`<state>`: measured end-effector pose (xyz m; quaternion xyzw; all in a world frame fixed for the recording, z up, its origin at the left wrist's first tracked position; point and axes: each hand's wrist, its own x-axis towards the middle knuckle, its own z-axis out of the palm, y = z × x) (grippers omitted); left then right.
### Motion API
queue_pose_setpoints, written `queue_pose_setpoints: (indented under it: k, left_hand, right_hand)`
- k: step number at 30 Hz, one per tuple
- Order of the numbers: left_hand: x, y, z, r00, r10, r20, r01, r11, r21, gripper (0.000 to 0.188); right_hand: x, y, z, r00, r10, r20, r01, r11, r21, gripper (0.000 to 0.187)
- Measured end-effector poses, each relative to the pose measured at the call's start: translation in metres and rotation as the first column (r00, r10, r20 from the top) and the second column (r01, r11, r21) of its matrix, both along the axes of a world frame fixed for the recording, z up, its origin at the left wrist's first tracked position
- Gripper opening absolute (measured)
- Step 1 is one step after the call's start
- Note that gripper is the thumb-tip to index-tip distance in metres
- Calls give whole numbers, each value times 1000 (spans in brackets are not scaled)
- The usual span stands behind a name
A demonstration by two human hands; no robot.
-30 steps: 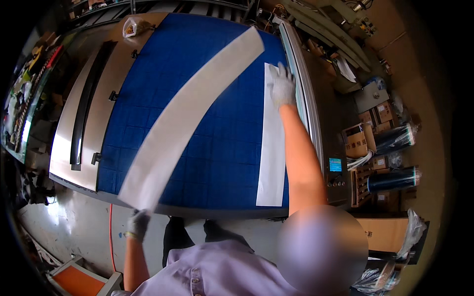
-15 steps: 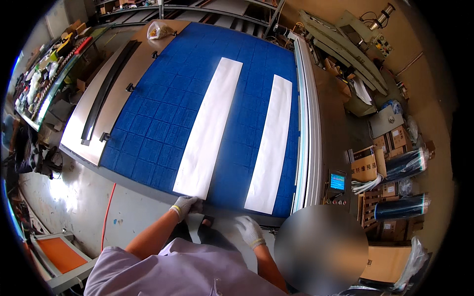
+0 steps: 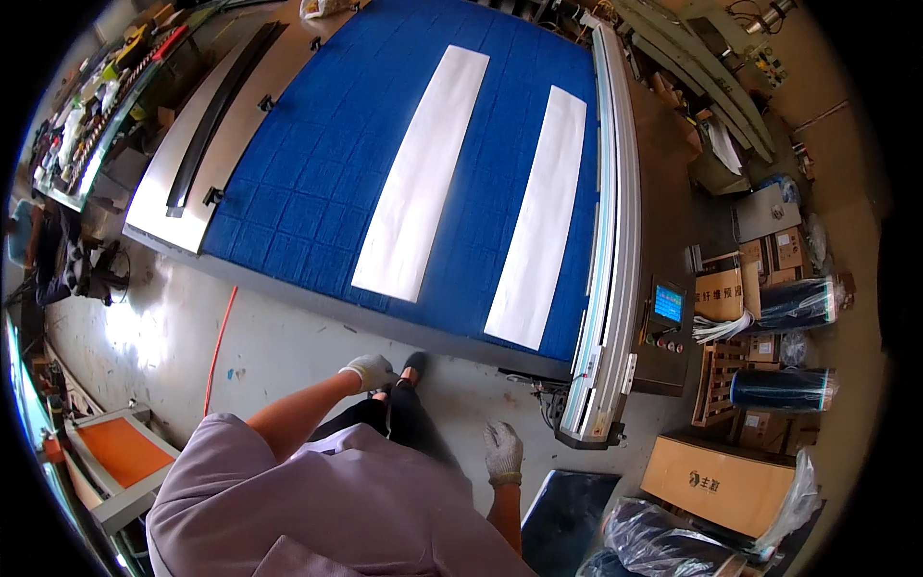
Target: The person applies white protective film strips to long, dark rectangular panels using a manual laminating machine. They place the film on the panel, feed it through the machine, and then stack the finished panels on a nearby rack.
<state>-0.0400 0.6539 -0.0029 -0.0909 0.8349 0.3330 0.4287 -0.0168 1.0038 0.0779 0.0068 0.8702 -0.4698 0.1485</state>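
Two long white strips lie lengthwise on a large blue-topped machine table [image 3: 308, 183]: a left strip [image 3: 423, 178] and a narrower right strip [image 3: 538, 221]. My left hand [image 3: 370, 372], in a pale knitted glove, is in front of the table's near edge, apart from the strips. Its fingers are curled in, and whatever they may hold is hidden. My right hand [image 3: 503, 450], gloved too, hangs lower and farther right over the floor. Its loosely bent fingers stand apart with nothing seen in them.
A metal rail [image 3: 611, 240] runs along the table's right side beside a lit control screen [image 3: 667, 304]. Black clamps [image 3: 213, 196] and a dark bar [image 3: 216, 125] are at the left. Cardboard [image 3: 711, 486], plastic-wrapped rolls [image 3: 784, 389] and a black panel [image 3: 567, 519] stand at right.
The table has shifted up in the picture. My left hand has come away from the near edge by the left strip, and my right hand is farther from the table. Both strips stay on it.
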Motion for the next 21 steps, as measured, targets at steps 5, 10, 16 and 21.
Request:
queue_pose_setpoints:
  k: [5,10,16,21]
  left_hand:
    - [32,9,-30,982,-80,-171,76,997,-28,42]
    - [-33,86,6,905,156,-397,-176,984,-14,33]
    - [-140,185,40,717,347,-604,-579,780,-239,50]
    - [-164,242,39,690,339,-640,-701,533,-474,65]
  right_hand:
    - [19,20,10,995,91,-41,-81,978,192,29]
    - [-5,35,66,990,141,-29,-135,981,136,28]
    - [-47,117,117,961,146,-235,-103,977,185,27]
    - [-96,237,160,935,30,-354,-24,1000,20,26]
